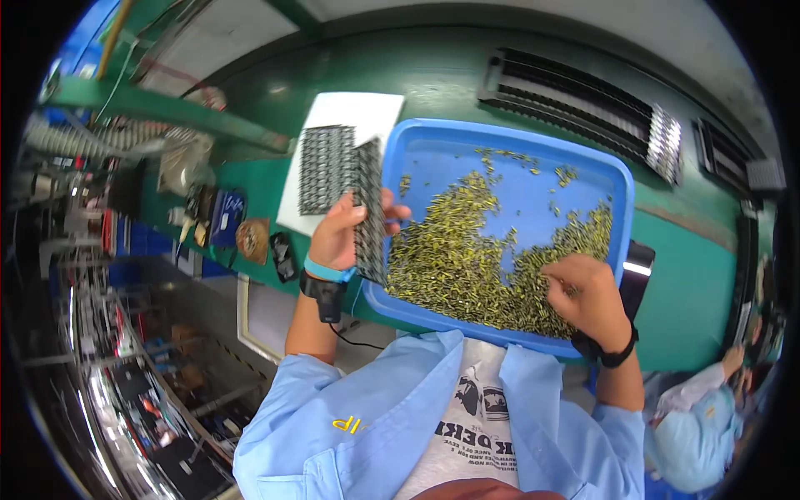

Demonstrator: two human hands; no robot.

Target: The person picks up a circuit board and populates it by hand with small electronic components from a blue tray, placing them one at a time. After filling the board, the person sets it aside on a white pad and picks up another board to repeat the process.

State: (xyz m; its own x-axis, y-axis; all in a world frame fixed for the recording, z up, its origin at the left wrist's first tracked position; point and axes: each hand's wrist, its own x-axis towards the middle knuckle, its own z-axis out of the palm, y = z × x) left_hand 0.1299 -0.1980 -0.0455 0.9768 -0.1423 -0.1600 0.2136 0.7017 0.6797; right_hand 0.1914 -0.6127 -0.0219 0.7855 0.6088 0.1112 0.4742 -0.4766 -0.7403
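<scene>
My left hand is closed round a dark grey, narrow strip with a textured, row-patterned surface, held up on edge at the left rim of a blue tray. Heaped in the tray are a great many small cylindrical pieces, yellowish and dark, thickest along its near side. Over the near right part of the heap is my right hand, its fingers curled together in a pinch; what is between them is too small to make out. A similar dark patterned panel lies on a white board left of the tray.
Long black racks stand at the back of the green bench, one ending in a silvery ridged stack. A tape roll and a black pouch lie at the left. Another person sits at the right.
</scene>
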